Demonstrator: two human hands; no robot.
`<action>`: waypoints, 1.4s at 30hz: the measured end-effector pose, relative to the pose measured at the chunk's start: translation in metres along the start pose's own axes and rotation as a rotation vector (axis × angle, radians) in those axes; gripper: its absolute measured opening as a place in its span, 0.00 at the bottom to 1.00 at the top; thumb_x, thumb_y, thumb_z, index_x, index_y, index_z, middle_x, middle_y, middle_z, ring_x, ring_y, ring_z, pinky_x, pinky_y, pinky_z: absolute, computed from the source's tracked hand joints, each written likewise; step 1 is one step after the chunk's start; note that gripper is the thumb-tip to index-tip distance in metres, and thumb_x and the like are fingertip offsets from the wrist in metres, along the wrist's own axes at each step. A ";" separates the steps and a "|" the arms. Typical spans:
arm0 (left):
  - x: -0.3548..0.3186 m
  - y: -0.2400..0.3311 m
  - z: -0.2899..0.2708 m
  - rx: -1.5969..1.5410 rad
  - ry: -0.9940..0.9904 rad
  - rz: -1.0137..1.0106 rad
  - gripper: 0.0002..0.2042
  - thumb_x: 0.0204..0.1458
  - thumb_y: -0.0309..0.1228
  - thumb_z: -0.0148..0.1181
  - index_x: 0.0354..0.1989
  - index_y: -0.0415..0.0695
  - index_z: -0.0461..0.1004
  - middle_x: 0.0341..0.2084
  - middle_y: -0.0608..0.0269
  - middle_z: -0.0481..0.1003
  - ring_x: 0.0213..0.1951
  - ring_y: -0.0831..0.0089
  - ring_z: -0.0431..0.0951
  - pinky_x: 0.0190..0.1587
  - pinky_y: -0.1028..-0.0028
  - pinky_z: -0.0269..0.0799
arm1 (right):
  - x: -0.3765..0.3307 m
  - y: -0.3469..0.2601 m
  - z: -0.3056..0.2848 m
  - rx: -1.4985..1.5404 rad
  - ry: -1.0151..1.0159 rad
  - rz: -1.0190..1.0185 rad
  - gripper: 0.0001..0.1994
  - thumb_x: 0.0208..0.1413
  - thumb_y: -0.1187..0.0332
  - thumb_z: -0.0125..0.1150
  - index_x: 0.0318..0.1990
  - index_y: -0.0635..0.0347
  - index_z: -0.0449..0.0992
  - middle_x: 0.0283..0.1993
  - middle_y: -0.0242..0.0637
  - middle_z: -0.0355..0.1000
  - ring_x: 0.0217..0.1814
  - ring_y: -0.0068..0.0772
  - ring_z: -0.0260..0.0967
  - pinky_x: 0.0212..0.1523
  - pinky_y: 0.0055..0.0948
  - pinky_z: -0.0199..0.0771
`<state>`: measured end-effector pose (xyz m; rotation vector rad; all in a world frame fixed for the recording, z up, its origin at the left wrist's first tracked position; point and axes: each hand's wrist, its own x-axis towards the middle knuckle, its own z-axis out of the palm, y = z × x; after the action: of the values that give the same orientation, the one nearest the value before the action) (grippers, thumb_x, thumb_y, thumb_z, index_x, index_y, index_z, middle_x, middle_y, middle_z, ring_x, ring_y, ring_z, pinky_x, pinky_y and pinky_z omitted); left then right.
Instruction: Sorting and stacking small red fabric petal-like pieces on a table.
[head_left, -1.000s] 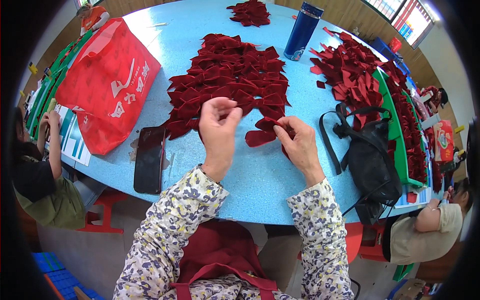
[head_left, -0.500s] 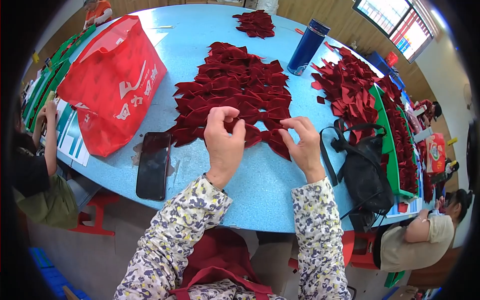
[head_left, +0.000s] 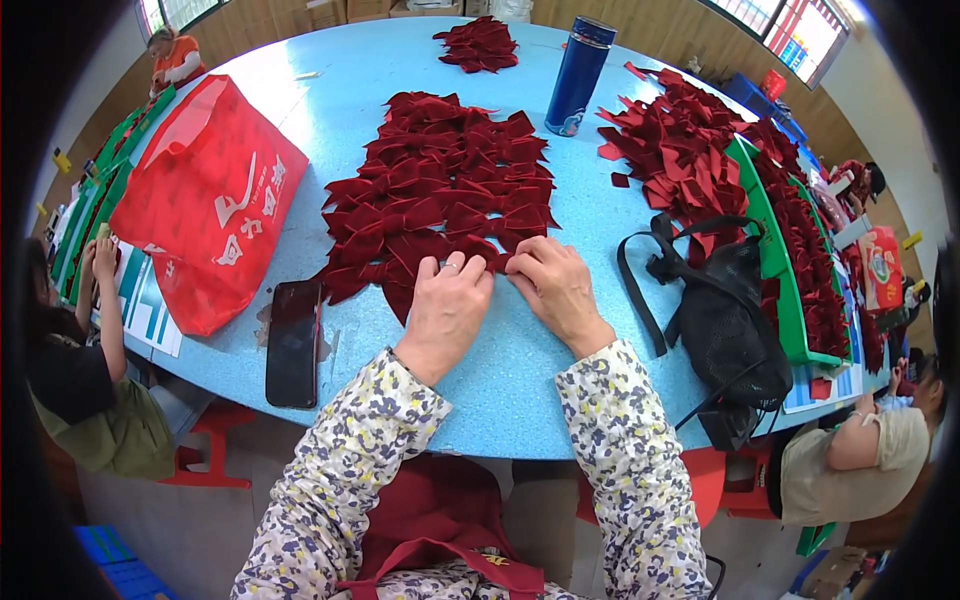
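we sit at a wide blue table (head_left: pixel 560 380), and the largest thing on it is the spread of dark red velvet bows (head_left: pixel 440 190) laid in rows from mid-table down to our hands. to our left lies a big red shopping bag (head_left: pixel 205 205), flat on its side; its mouth faces away and we cannot tell what is in it. on our right a green tray (head_left: pixel 775 260) runs along the table edge, heaped with more red velvet pieces (head_left: pixel 800 250), and a loose pile of cut pieces (head_left: pixel 680 150) lies just beside it. a black mesh bag (head_left: pixel 730 320) slumps at the table edge near the tray, its contents hidden. a dark blue bottle (head_left: pixel 578 75) stands upright beyond the bows, lid on, and a black phone (head_left: pixel 293 343) lies flat by the shopping bag. our left hand (head_left: pixel 445 310) and right hand (head_left: pixel 555 285) rest side by side, touching, fingers pressed together and curled down onto the nearest bow (head_left: pixel 495 262) at the front edge of the spread. we judge that we are setting or shaping this bow into the row; the next move seems to call for a light release so its loops stay flat and in line with its neighbours.
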<state>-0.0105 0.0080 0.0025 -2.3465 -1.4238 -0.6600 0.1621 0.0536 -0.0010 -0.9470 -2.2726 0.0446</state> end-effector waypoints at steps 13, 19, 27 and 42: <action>-0.011 0.012 -0.005 0.089 -0.240 0.028 0.23 0.47 0.31 0.54 0.52 0.32 0.65 0.57 0.52 0.64 0.59 0.62 0.62 0.61 0.54 0.50 | -0.002 0.003 0.001 0.024 0.054 0.006 0.08 0.44 0.72 0.62 0.34 0.58 0.76 0.40 0.33 0.71 0.43 0.36 0.69 0.44 0.34 0.65; -0.011 0.018 -0.005 -0.039 -0.170 -0.003 0.27 0.50 0.39 0.55 0.51 0.29 0.65 0.56 0.47 0.63 0.60 0.59 0.60 0.61 0.52 0.49 | -0.002 0.006 -0.002 -0.033 0.000 0.055 0.10 0.43 0.73 0.63 0.36 0.58 0.77 0.41 0.34 0.71 0.44 0.37 0.68 0.45 0.33 0.65; -0.013 0.018 0.000 -0.135 -0.129 -0.032 0.26 0.48 0.40 0.58 0.50 0.31 0.67 0.56 0.48 0.63 0.61 0.61 0.59 0.62 0.53 0.49 | 0.002 -0.003 -0.011 -0.035 0.103 -0.060 0.10 0.42 0.74 0.62 0.36 0.58 0.77 0.40 0.35 0.71 0.44 0.35 0.68 0.44 0.33 0.66; -0.011 0.017 -0.011 -0.164 0.026 -0.002 0.11 0.44 0.35 0.62 0.30 0.40 0.74 0.30 0.58 0.76 0.38 0.63 0.75 0.49 0.58 0.63 | -0.002 0.012 -0.009 0.073 0.337 0.092 0.08 0.40 0.74 0.63 0.31 0.57 0.76 0.30 0.34 0.70 0.35 0.37 0.69 0.36 0.33 0.66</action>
<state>-0.0019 -0.0135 0.0052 -2.4496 -1.4099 -0.8337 0.1761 0.0594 0.0019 -0.9424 -1.9056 0.0068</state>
